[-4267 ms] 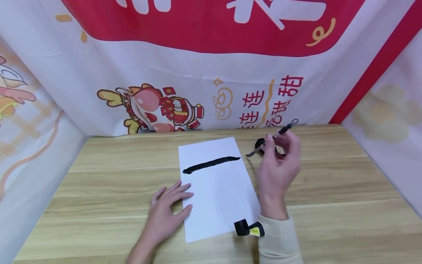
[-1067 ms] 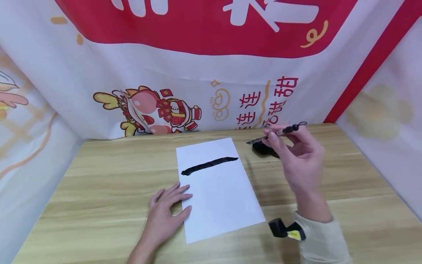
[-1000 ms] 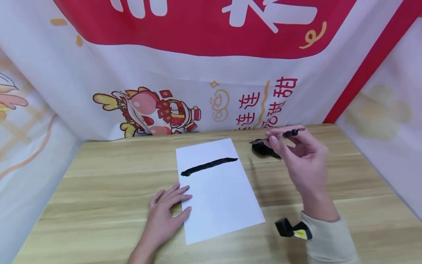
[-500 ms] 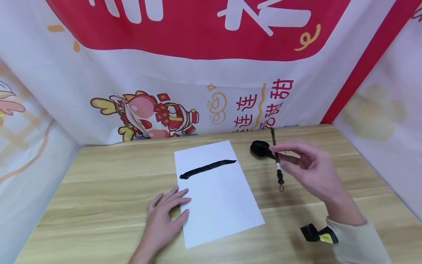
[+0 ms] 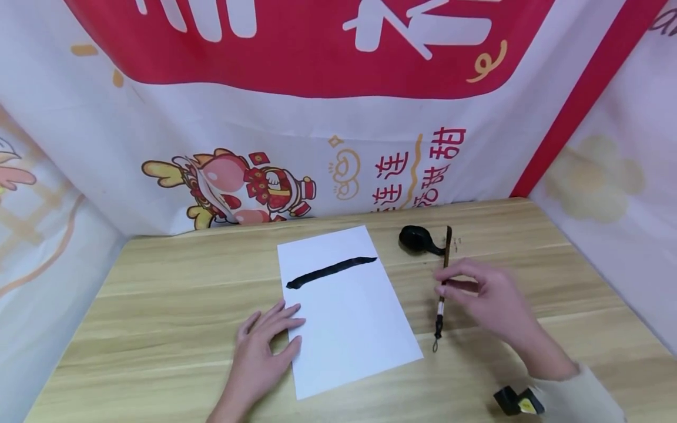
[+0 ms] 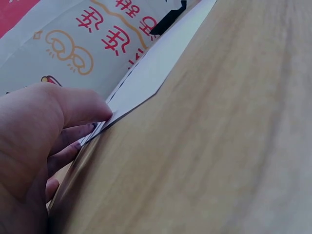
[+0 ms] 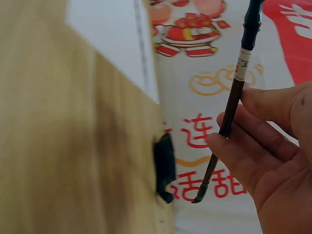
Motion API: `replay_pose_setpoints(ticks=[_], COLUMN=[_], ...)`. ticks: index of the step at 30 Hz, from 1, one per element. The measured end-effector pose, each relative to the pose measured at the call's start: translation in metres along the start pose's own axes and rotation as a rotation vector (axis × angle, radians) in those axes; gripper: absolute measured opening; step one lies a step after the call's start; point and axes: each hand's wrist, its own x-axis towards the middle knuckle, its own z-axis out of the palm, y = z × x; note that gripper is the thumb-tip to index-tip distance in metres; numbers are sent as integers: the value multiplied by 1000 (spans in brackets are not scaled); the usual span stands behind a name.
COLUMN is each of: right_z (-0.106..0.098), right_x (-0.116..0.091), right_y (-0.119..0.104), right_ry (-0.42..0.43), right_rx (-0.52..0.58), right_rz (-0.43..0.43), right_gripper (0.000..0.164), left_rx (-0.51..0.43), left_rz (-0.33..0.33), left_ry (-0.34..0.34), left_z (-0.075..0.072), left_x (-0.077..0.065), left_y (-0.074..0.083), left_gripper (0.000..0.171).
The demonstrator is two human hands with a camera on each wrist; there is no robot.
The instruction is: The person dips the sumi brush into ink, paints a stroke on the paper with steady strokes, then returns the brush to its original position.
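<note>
My right hand (image 5: 489,299) pinches a writing brush (image 5: 448,258) between thumb and fingertips, to the right of the paper. The brush has a dark brown handle with a white label and a hanging loop. In the right wrist view the brush (image 7: 233,105) is off the table, its inked bristles toward the backdrop. A black spoon-shaped ink dish (image 5: 415,238) lies beyond it. My left hand (image 5: 264,343) rests with spread fingers on the left edge of a white paper sheet (image 5: 351,329). One thick black stroke (image 5: 330,272) slants across the sheet's upper part.
A wood-grain table (image 5: 174,305) carries everything. Printed cloth (image 5: 296,123) hangs along its back and both sides. Small dark marks (image 5: 457,241) show on the table right of the ink dish. A black device (image 5: 518,400) sits at the right wrist.
My right hand has moved from over the ink dish rightward and nearer, uncovering the dish. The brush has swung round so its bristles point to the back. My left hand stays on the paper.
</note>
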Motion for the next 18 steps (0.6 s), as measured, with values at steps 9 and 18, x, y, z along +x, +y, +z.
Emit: replay_pose_setpoints(ticks=[9, 18], right_z=[15, 24], right_x=[-8, -13], right_y=[10, 16], right_ry=[-108, -125], right_rx=[-98, -161], right_rz=[-18, -38], right_gripper=[28, 31], left_rx=[-15, -23], left_rz=[14, -7], left_ry=[15, 7], left_z=[-1, 1], left_x=[2, -2], left_y=[-4, -4], left_gripper=[33, 34])
